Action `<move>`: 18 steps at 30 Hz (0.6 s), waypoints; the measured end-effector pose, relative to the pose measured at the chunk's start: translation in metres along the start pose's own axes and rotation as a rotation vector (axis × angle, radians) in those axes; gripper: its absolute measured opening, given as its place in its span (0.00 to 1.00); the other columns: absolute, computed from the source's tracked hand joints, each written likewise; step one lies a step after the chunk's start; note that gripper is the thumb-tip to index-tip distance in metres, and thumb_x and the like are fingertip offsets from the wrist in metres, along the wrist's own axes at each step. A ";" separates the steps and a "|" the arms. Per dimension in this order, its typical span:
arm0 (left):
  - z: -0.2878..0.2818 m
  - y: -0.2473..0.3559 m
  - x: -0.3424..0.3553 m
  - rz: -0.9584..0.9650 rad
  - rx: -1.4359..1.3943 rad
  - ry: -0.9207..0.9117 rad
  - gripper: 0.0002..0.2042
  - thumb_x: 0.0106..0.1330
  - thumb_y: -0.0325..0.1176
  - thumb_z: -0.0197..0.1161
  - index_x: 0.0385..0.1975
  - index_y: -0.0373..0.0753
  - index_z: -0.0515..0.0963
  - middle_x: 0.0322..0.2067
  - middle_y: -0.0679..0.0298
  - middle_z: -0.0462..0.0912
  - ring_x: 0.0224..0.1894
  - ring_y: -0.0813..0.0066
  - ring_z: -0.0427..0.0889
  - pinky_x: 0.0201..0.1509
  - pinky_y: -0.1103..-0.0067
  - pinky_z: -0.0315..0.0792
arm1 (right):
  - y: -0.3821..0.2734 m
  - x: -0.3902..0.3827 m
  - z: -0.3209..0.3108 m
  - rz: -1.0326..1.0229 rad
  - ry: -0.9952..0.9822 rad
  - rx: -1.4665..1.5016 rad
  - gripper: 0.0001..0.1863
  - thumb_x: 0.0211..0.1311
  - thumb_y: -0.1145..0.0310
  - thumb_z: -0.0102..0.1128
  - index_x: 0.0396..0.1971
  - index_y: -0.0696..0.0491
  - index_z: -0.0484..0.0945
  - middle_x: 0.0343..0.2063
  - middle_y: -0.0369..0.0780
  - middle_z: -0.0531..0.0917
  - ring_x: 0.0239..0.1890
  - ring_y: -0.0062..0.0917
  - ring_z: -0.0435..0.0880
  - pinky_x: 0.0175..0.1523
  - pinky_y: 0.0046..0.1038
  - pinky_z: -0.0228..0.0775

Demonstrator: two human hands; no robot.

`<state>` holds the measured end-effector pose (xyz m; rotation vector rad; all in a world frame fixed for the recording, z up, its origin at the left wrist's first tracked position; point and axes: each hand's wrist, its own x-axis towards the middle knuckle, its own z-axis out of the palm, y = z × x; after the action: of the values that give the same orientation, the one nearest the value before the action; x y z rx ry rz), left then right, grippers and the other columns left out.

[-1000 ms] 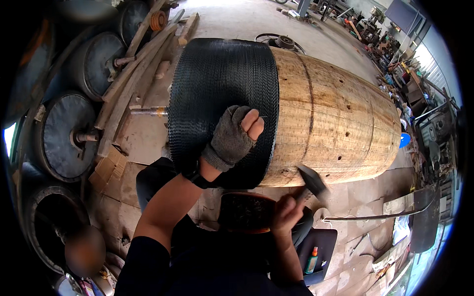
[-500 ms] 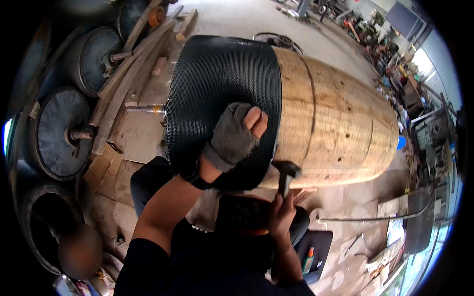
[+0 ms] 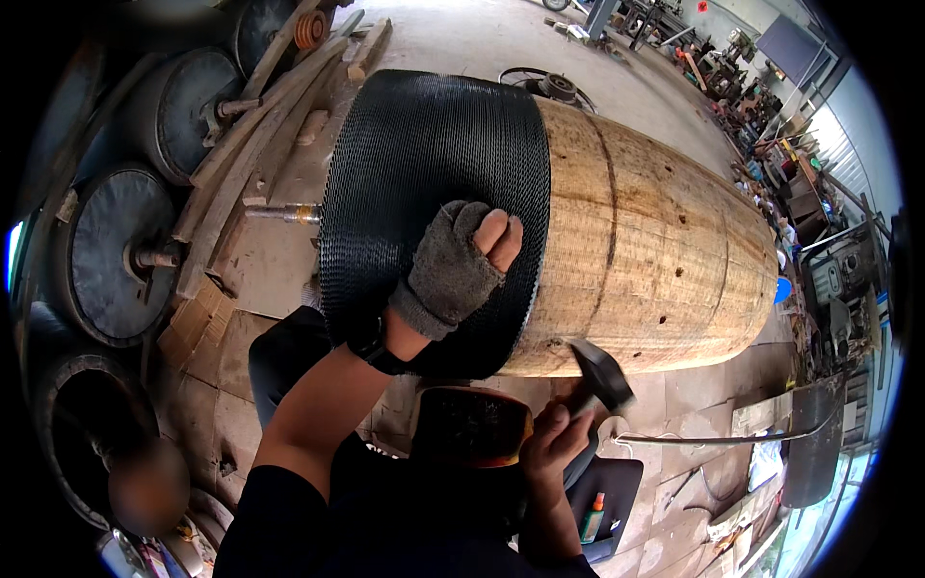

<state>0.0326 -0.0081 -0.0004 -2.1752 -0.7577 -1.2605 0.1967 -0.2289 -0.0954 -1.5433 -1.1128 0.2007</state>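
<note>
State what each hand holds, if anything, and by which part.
The right hand holds the hammer by its handle. The left hand lies over the black covering; whether it grips anything cannot be told.

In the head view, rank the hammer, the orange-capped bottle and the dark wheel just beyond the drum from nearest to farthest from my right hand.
1. Hammer, held in the right hand.
2. Orange-capped bottle, below the hand and slightly to its right.
3. Dark wheel, beyond the drum, farthest away.

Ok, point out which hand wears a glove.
The left hand, over the black section of the drum, wears a grey glove; the right hand, gripping the hammer, is bare.
</note>
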 end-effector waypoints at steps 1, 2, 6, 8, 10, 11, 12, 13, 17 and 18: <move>0.001 -0.001 0.000 -0.004 -0.005 -0.005 0.22 0.57 0.24 0.68 0.52 0.41 0.74 0.44 0.62 0.73 0.41 0.65 0.79 0.46 0.66 0.76 | 0.003 0.004 0.004 0.000 0.016 -0.011 0.10 0.69 0.68 0.56 0.40 0.60 0.75 0.21 0.50 0.81 0.25 0.48 0.84 0.29 0.40 0.73; 0.002 0.000 0.001 -0.004 -0.023 -0.011 0.22 0.57 0.24 0.68 0.52 0.42 0.74 0.44 0.62 0.73 0.41 0.65 0.79 0.46 0.66 0.76 | 0.007 0.008 0.009 0.006 0.042 -0.028 0.10 0.68 0.68 0.55 0.40 0.61 0.74 0.21 0.51 0.80 0.24 0.49 0.84 0.28 0.40 0.73; 0.002 -0.006 0.004 0.002 -0.011 -0.029 0.21 0.56 0.24 0.68 0.51 0.41 0.74 0.43 0.62 0.73 0.40 0.65 0.79 0.45 0.66 0.75 | 0.008 0.022 0.017 0.018 -0.180 -0.300 0.11 0.69 0.65 0.57 0.39 0.60 0.73 0.20 0.50 0.79 0.22 0.44 0.80 0.26 0.40 0.71; 0.000 -0.004 0.009 -0.005 -0.002 -0.018 0.20 0.56 0.24 0.68 0.50 0.41 0.74 0.42 0.62 0.73 0.40 0.65 0.78 0.44 0.66 0.75 | 0.012 0.010 0.010 -0.028 -0.109 -0.120 0.11 0.72 0.65 0.54 0.39 0.60 0.72 0.16 0.42 0.76 0.18 0.28 0.78 0.25 0.31 0.68; 0.004 -0.004 0.005 -0.022 0.004 -0.027 0.21 0.55 0.23 0.68 0.50 0.41 0.74 0.42 0.62 0.73 0.40 0.65 0.78 0.44 0.66 0.75 | 0.018 0.005 0.011 -0.082 -0.037 -0.192 0.10 0.71 0.67 0.54 0.36 0.59 0.72 0.16 0.42 0.76 0.18 0.28 0.78 0.24 0.32 0.67; 0.005 -0.006 0.006 -0.020 0.010 -0.030 0.21 0.55 0.23 0.67 0.50 0.41 0.74 0.42 0.62 0.73 0.40 0.65 0.78 0.44 0.65 0.75 | 0.018 0.009 0.016 -0.055 -0.016 -0.180 0.10 0.71 0.66 0.54 0.36 0.59 0.72 0.16 0.42 0.75 0.18 0.28 0.78 0.24 0.33 0.67; 0.007 -0.008 0.005 -0.025 0.012 -0.030 0.21 0.55 0.23 0.67 0.50 0.41 0.74 0.42 0.62 0.73 0.41 0.64 0.78 0.45 0.65 0.75 | 0.016 0.015 0.020 -0.029 0.006 -0.168 0.10 0.71 0.66 0.54 0.36 0.59 0.72 0.15 0.42 0.75 0.18 0.29 0.78 0.24 0.33 0.67; 0.009 -0.010 0.003 -0.029 0.013 -0.030 0.21 0.55 0.23 0.67 0.50 0.41 0.75 0.42 0.62 0.73 0.41 0.64 0.78 0.45 0.65 0.75 | 0.012 0.025 0.024 -0.049 -0.174 -0.436 0.10 0.71 0.67 0.54 0.37 0.59 0.71 0.15 0.43 0.74 0.18 0.30 0.77 0.25 0.34 0.67; 0.009 -0.006 0.013 0.000 0.075 0.013 0.12 0.57 0.25 0.66 0.41 0.39 0.77 0.40 0.62 0.72 0.41 0.65 0.78 0.45 0.65 0.75 | -0.022 0.024 0.007 0.029 -0.156 -0.037 0.13 0.74 0.63 0.52 0.39 0.59 0.70 0.19 0.43 0.75 0.23 0.19 0.73 0.28 0.30 0.68; 0.004 -0.004 0.014 -0.007 0.057 -0.014 0.12 0.57 0.25 0.66 0.41 0.39 0.77 0.39 0.62 0.72 0.41 0.65 0.78 0.45 0.65 0.75 | -0.025 0.023 0.001 -0.012 -0.150 0.013 0.14 0.75 0.61 0.50 0.39 0.58 0.69 0.22 0.40 0.77 0.23 0.21 0.74 0.29 0.28 0.68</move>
<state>0.0383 0.0007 0.0112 -2.1393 -0.7980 -1.2141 0.1953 -0.2148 -0.0645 -1.5288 -1.2354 0.3194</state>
